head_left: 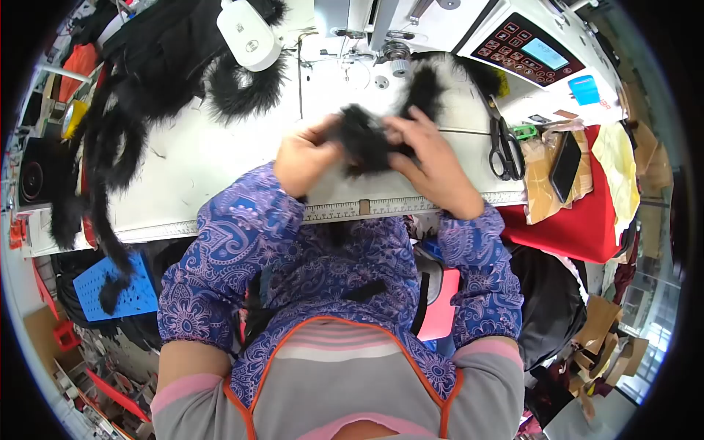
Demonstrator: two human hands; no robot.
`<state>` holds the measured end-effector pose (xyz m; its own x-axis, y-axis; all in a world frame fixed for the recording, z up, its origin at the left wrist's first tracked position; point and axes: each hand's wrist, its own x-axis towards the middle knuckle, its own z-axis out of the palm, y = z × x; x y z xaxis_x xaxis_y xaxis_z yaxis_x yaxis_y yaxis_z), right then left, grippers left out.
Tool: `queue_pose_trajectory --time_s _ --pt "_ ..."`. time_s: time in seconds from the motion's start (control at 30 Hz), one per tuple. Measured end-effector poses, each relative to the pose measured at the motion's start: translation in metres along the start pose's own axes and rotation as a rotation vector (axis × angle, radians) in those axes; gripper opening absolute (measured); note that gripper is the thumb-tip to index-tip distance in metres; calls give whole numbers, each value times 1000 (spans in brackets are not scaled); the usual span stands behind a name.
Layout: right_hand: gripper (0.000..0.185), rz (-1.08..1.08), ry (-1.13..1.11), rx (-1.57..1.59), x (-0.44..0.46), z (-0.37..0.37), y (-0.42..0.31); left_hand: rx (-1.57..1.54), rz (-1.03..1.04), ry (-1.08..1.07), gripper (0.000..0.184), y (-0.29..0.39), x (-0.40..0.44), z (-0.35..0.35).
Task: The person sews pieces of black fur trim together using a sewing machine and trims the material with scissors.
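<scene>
Black furry piece (359, 143) being held between both hands, over the bench (198, 165).

Its left side is being pinched by the left hand (304, 158), with fingers curled toward the thumb; its right side is being gripped by the right hand (433, 161), half closed, though blur is hiding the exact fingertip contact. On the body side of the hands, a ruler strip (330, 211) is being crossed by both arms. Just beyond the right hand, a dark fur strip (424, 92) is being seen; to its right, black-handled scissors (504, 150). Farther out, a curled fur length (246, 92) is being shown beyond the left hand, and a phone (565, 167) well right of the right hand.
</scene>
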<state>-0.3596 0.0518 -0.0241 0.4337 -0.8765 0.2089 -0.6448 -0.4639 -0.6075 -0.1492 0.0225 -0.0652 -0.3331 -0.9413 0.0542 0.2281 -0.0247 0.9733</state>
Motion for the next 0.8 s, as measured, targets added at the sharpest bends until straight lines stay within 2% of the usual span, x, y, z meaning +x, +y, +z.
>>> queue_pose_trajectory --time_s 0.03,0.1,0.17,0.23,0.3,0.37,0.4,0.47,0.53,0.57,0.6,0.67,0.7,0.73,0.8 --pt "40 -4 -1 2 0 4 -2 -165 -84 93 21 5 4 -10" --pt "35 139 42 285 -2 14 -12 -391 -110 180 22 18 7 -30" --pt "30 109 69 340 -5 11 -23 -508 -169 328 19 26 8 -49" --pt "28 204 -37 494 -12 9 -22 -654 -164 242 18 22 8 -74" --pt "29 255 -135 530 -21 7 -15 -609 -161 271 16 10 7 -102" --pt "33 378 -114 1171 -34 9 -20 -539 -149 314 15 19 4 -100" --pt "39 256 46 1338 -29 13 -35 -417 -123 267 13 25 6 -90" --pt "39 311 184 1373 -31 20 -35 -307 -119 232 22 14 9 -86" --pt "37 324 183 1314 -30 25 -17 -114 -93 231 35 19 12 -62" --pt "33 279 281 991 -26 26 -15 -72 -97 224 29 14 14 -61" --pt "30 230 368 665 -20 26 -13 67 -12 193 26 12 18 -59" --pt "27 270 294 696 -6 16 -14 313 105 168 18 9 25 -53" --pt "23 308 220 729 3 10 -15 313 105 168 18 12 28 -48" --pt "20 293 129 435 13 7 -15 474 123 111 19 17 31 -43" --pt "14 46 180 20 32 15 -6 703 191 46 19 15 39 -36"
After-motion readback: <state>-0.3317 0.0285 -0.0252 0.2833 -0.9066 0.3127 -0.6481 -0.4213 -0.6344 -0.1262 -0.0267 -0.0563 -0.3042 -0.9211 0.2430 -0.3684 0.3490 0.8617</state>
